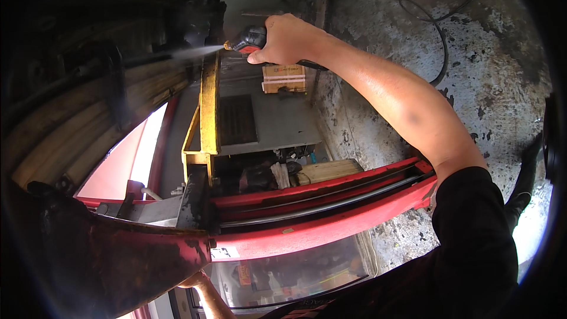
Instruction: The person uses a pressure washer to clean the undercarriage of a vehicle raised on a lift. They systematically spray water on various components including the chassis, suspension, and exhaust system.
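My right hand [289, 38] is raised at the top centre and shut on a red and black spray gun [248, 40]. From its nozzle a thin jet of spray [189, 53] shoots left onto the dark, grimy underside of a machine [177, 6]. A black hose [440, 41] curves over the stained concrete behind my arm. My left forearm [207, 295] shows at the lower edge. It ends behind a rusty red metal part [136, 260], so my left hand is hidden.
Stacked curved metal leaves [77, 124] fill the left. A yellow steel frame [208, 106] stands under the spray gun, with a cardboard box [284, 78] behind it. Red beams [319, 230] cross the middle, above them a wooden block [328, 170]. Stained concrete [490, 71] is at right.
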